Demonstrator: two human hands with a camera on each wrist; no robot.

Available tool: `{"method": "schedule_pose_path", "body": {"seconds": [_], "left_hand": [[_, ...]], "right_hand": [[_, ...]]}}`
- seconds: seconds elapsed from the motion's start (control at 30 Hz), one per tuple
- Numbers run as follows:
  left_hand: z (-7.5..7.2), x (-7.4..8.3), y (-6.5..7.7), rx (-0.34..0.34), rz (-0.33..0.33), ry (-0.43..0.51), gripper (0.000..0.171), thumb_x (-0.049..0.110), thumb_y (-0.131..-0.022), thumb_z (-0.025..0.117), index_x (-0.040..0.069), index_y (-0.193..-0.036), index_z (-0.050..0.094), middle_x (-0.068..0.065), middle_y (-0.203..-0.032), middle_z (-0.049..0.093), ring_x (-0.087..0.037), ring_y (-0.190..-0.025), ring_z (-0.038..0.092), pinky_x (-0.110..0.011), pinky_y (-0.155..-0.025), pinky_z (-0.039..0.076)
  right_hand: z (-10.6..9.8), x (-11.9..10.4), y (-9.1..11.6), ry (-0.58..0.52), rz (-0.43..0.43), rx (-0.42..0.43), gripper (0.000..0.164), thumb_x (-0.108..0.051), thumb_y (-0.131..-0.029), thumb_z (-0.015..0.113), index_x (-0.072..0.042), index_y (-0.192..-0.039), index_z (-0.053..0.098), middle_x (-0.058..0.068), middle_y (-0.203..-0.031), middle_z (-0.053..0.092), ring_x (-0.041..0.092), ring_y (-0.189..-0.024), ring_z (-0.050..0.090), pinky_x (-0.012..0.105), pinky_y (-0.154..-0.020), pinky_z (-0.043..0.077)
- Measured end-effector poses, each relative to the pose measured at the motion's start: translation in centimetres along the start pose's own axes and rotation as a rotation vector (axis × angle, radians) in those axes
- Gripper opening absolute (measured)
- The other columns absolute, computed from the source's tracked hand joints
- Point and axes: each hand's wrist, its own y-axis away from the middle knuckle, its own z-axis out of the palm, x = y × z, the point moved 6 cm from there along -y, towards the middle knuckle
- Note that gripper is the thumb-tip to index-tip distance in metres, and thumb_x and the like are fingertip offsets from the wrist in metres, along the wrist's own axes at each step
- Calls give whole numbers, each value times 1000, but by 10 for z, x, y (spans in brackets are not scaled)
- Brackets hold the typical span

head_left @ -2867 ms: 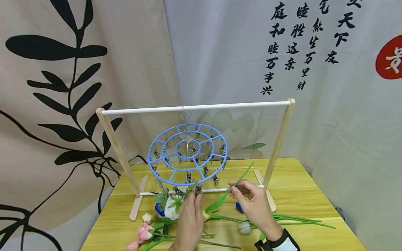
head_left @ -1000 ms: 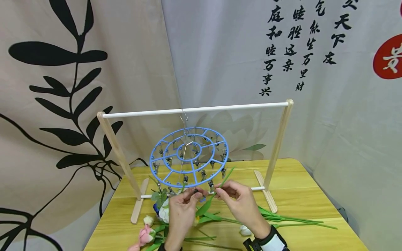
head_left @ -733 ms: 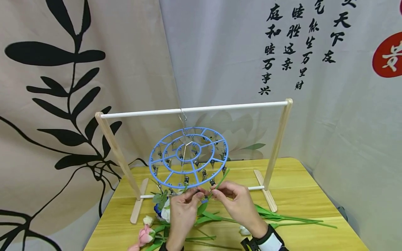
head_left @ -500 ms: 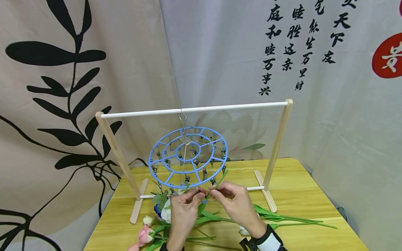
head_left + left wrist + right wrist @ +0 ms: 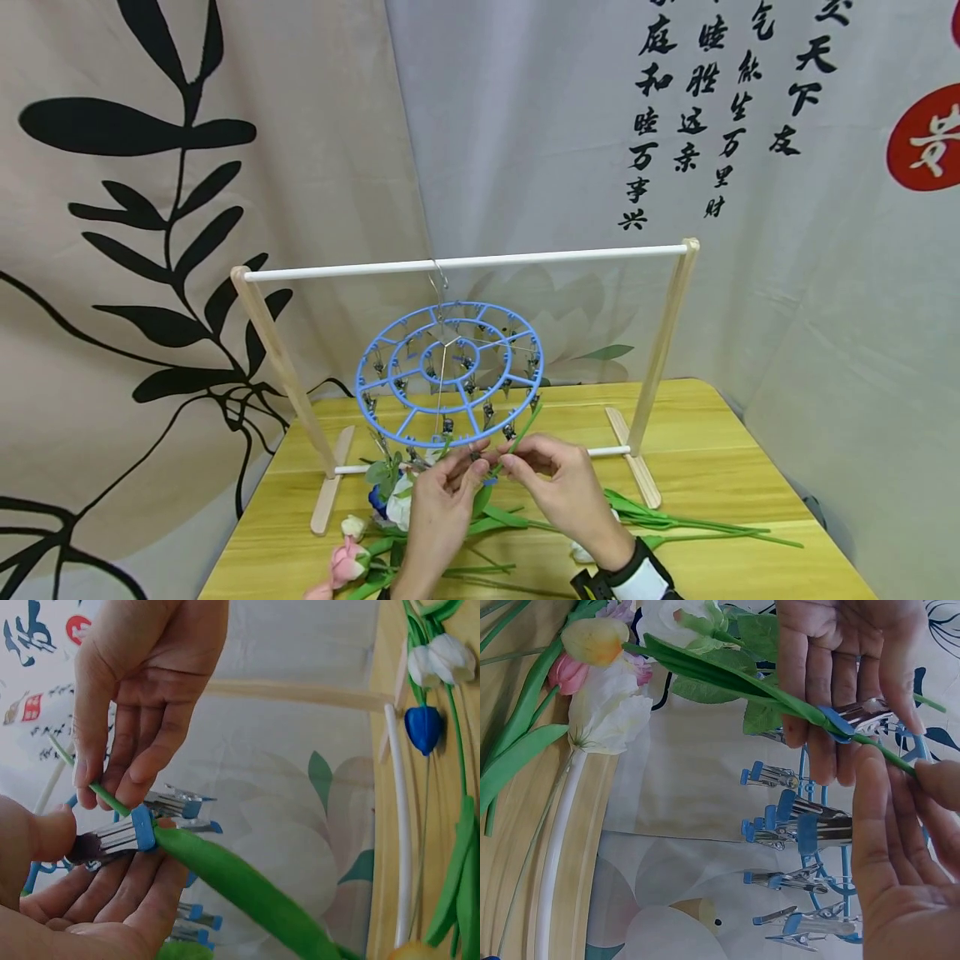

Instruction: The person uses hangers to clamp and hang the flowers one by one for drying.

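Note:
My left hand pinches a metal clip with blue tips, thumb on one side and fingers on the other. The clip hangs at the near rim of a round blue drying rack. My right hand pinches a green stem between thumb and fingers, just beyond the clip. The stem runs across the clip's blue tips. From there a long leaf slopes down to a yellow tulip, which hangs head down. In the head view my left hand hides most of the clip.
The rack hangs by a hook from the white bar of a wooden stand, with several other clips around it. White and blue flowers are at its near left. Pink roses and green stems lie on the table.
My left hand has turned and now pinches the clip. My right hand has moved left and brought the stem to the clip's tips. Over the last half second both hands barely shift.

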Motion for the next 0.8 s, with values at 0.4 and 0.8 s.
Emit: {"method": "schedule_pose_path", "body": {"seconds": [0.4, 0.8], "left_hand": [[-6, -7, 4, -32, -26, 33, 44, 25, -110, 85, 9, -150, 76, -16, -137, 84, -21, -120, 85, -24, -103, 69], [-9, -8, 1, -59, -27, 27, 39, 24, -113, 81, 10, -149, 77, -14, -136, 85, -23, -123, 84, -23, -104, 67]], "right_hand": [[3, -2, 1, 39, -28, -19, 7, -12, -112, 80, -13, -116, 86, 5, -116, 90, 21, -98, 88, 31, -87, 73], [0, -1, 2, 62, -24, -21, 8, -13, -111, 82, -16, -118, 85, 2, -113, 89, 9, -97, 86, 31, -86, 73]]}}
